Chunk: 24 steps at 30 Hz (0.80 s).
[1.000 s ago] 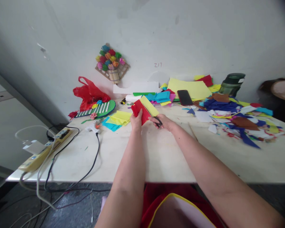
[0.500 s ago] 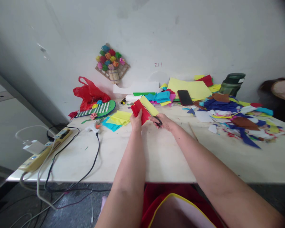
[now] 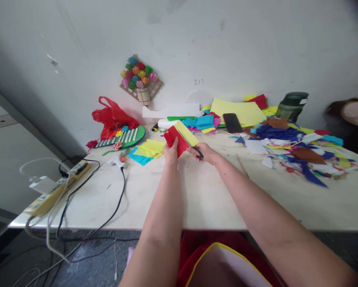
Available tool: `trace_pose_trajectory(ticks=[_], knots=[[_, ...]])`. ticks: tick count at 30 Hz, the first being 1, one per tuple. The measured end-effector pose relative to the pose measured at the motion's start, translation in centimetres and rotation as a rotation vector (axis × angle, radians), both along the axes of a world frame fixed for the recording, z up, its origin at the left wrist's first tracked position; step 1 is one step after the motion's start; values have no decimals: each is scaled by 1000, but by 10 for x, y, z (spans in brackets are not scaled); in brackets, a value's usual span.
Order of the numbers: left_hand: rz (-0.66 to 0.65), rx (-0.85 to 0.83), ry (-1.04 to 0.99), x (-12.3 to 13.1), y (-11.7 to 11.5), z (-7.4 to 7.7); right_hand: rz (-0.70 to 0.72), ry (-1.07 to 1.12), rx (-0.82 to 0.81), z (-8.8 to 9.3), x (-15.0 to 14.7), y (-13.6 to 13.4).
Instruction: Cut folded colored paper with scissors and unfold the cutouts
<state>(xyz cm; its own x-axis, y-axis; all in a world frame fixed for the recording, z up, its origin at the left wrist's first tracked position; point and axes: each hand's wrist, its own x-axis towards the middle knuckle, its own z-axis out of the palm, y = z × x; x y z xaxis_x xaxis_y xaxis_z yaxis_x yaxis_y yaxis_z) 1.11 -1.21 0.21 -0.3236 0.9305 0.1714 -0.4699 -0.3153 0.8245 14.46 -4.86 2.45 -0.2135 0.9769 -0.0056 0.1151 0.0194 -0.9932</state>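
Note:
My left hand [image 3: 171, 153] is closed on a folded piece of red crepe paper [image 3: 182, 146], held up above the table. A yellow paper piece [image 3: 187, 133] lies along the red paper's upper right edge. In my right hand [image 3: 207, 153] is a pair of scissors with black handles [image 3: 200, 153]; their blades point up and left along the line where red meets yellow, mostly hidden by paper and fingers. Yellow paper [image 3: 150, 148] and blue paper [image 3: 139, 157] lie on the table left of my left hand.
On the left are a glue gun [image 3: 118, 160], cables and a power strip [image 3: 57, 189]. A red plastic bag [image 3: 108, 117] stands behind a green board [image 3: 134, 137]. Toward the back are a phone [image 3: 232, 122] and coloured papers; a scrap pile [image 3: 304, 147] and bottle [image 3: 292, 105] are right.
The red paper and both hands have shifted very slightly to the left. The grip on the paper and scissors stays the same.

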Motion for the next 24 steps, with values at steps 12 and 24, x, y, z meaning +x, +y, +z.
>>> trace_pose_trajectory(ticks=[12,24], knots=[[-23,-8,-17,-1,-2,1,5,18,1,-3,-2,3],[-119,6,-30,2,-5,0,94,22,36,-13,10,8]])
